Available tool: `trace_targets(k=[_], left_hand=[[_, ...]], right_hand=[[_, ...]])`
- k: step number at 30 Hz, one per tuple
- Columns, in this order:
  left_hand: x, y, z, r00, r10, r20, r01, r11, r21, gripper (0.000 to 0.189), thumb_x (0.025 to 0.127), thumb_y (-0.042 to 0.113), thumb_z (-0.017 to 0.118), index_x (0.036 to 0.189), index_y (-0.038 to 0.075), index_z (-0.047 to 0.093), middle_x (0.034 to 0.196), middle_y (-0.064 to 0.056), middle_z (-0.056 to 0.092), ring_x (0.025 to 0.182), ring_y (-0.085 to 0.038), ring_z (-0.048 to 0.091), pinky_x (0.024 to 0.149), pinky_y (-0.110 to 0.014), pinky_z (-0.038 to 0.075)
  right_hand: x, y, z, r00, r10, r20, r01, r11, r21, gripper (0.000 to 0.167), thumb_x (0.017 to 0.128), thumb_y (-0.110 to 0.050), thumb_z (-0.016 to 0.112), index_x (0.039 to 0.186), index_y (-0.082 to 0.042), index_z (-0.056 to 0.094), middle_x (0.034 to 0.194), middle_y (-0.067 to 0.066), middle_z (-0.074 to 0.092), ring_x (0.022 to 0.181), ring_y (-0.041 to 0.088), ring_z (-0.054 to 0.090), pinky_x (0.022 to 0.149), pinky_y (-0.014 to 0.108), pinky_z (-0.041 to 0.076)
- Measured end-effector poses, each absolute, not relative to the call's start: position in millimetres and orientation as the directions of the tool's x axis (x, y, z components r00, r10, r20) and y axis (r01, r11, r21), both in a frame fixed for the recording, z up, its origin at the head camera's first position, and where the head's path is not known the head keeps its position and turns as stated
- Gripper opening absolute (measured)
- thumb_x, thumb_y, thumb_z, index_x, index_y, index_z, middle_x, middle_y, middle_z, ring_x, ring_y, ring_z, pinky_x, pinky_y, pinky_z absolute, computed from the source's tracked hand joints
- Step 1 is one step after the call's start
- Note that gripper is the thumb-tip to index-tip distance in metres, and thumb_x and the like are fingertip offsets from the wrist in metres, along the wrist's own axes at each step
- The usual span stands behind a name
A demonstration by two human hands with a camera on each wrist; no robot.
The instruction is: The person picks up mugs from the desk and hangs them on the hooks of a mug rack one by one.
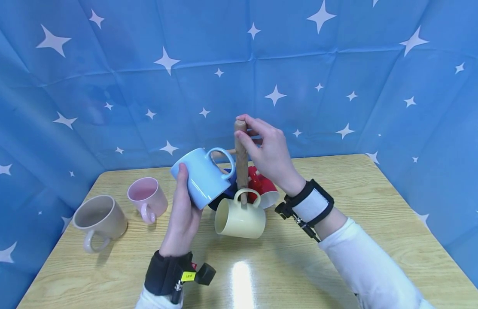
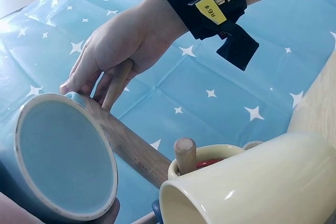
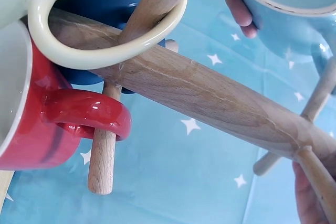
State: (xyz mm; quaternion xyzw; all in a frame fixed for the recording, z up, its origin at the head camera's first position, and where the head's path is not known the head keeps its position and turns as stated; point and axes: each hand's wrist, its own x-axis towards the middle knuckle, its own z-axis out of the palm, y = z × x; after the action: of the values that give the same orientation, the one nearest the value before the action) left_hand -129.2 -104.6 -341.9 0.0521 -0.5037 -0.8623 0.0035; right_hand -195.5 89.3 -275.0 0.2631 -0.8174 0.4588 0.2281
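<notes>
My left hand (image 1: 183,214) holds a light blue mug (image 1: 205,178) tilted, thumb along its side. The mug's handle is beside an upper peg (image 3: 318,98) of a wooden mug tree (image 1: 242,159); I cannot tell whether the peg is inside it. At the top of the post, my right hand (image 1: 271,150) grips the wood between thumb and fingers. Lower pegs carry a cream mug (image 1: 240,219) and a red mug (image 3: 52,114) by their handles. A dark blue mug (image 3: 105,11) is largely hidden behind the post and the cream mug.
To the left on the wooden table (image 1: 339,257) stand a pink mug (image 1: 147,197) and a larger beige mug (image 1: 101,216), both upright. A blue curtain (image 1: 223,51) with white stars rises behind and along the sides of the table.
</notes>
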Motion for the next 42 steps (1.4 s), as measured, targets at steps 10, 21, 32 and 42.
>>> trace_targets(k=[10,21,32,42], left_hand=[[-132.0,-101.4,-345.5,-0.993,-0.055,-0.102,-0.063,-0.479,0.876,0.082,0.104,0.069,0.038,0.166,0.027,0.005,0.161,-0.005,0.036,0.143,-0.02,0.04,0.122,-0.037,0.028],[-132.3,-96.4,-349.9,-0.994,-0.007,-0.107,-0.093,-0.439,0.894,0.079,0.106,0.068,0.034,0.167,0.025,0.009,0.158,-0.009,0.038,0.139,-0.019,0.042,0.112,-0.033,0.035],[-135.1,-93.0,-352.4,-0.995,0.05,-0.09,-0.103,-0.43,0.897,0.077,0.107,0.066,0.031,0.168,0.024,0.01,0.164,-0.014,0.032,0.149,-0.026,0.036,0.126,-0.046,0.025],[-136.1,-91.3,-358.3,-0.993,0.083,-0.083,-0.109,-0.396,0.912,0.075,0.108,0.065,0.028,0.168,0.023,0.011,0.164,-0.016,0.032,0.146,-0.027,0.036,0.113,-0.037,0.031]], right_hand=[[-195.3,89.1,-274.2,-0.755,-0.217,0.619,-0.643,0.43,-0.633,0.039,0.102,-0.012,0.068,0.139,0.0,0.066,0.118,0.022,0.074,0.102,0.033,0.075,0.088,0.046,0.066],[-194.9,90.0,-274.3,-0.758,-0.217,0.615,-0.639,0.436,-0.634,0.039,0.103,-0.013,0.067,0.14,0.0,0.065,0.117,0.021,0.074,0.101,0.033,0.076,0.089,0.046,0.066],[-196.3,90.4,-273.6,-0.757,-0.215,0.617,-0.639,0.437,-0.632,0.039,0.103,-0.014,0.068,0.139,0.0,0.065,0.119,0.021,0.074,0.102,0.032,0.075,0.088,0.044,0.066],[-195.6,89.8,-276.0,-0.762,-0.215,0.611,-0.636,0.428,-0.642,0.038,0.103,-0.013,0.068,0.139,0.0,0.066,0.116,0.02,0.074,0.101,0.032,0.075,0.089,0.044,0.066]])
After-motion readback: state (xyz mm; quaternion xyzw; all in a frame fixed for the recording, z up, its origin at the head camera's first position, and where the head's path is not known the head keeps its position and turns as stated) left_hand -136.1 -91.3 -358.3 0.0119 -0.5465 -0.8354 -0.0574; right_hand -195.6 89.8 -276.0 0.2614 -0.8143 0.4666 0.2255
